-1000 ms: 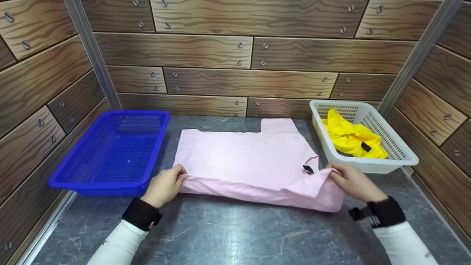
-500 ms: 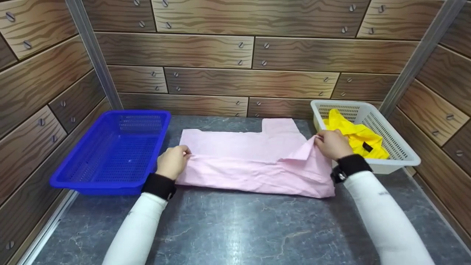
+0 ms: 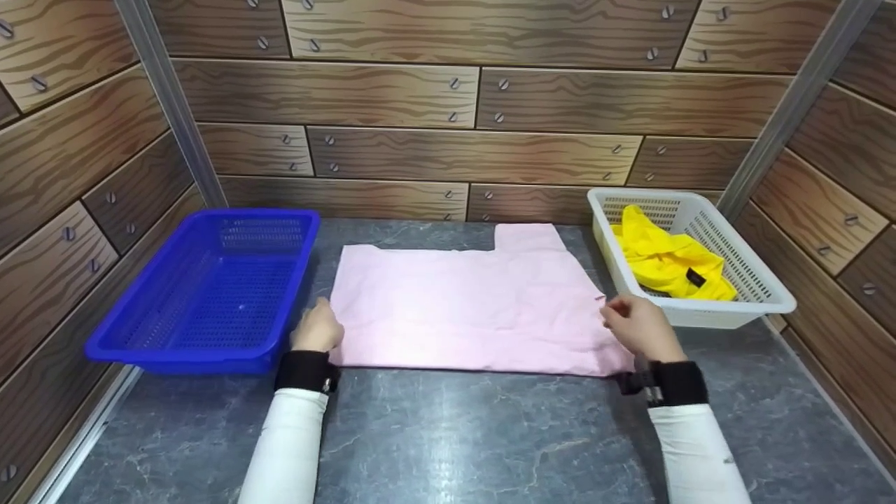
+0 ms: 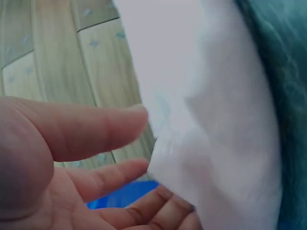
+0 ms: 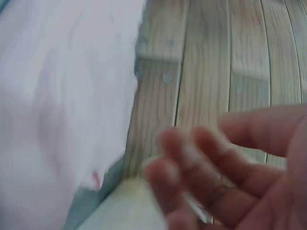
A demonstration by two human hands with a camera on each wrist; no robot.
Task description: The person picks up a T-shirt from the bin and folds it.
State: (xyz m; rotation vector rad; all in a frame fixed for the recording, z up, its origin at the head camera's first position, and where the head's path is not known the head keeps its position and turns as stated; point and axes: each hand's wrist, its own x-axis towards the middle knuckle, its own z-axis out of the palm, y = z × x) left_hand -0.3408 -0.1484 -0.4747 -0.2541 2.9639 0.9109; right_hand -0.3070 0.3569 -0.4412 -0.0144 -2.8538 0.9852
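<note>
A pink T-shirt [image 3: 448,308] lies folded flat on the table, one sleeve [image 3: 530,238] sticking out at the back. At its left edge is my left hand [image 3: 318,327]. In the left wrist view the thumb [image 4: 103,129] and fingers are spread apart, close beside the pink cloth [image 4: 211,120]. My right hand [image 3: 638,323] is just off the shirt's right edge. Its fingers [image 5: 211,172], loosely bent, hold nothing in the right wrist view, where the cloth [image 5: 62,96] hangs to their left.
A blue basket [image 3: 105,346] stands at the left. At the back right, a white basket [image 3: 728,313] holds a yellow garment [image 3: 665,255] with a black label. Wood-patterned walls [image 3: 392,154] enclose the grey table [image 3: 448,441] at the back and both sides.
Both hands first carried the shirt's front edge backward, laying it over the rest. They then let go of the cloth and drew back to its sides. The black collar label is now covered.
</note>
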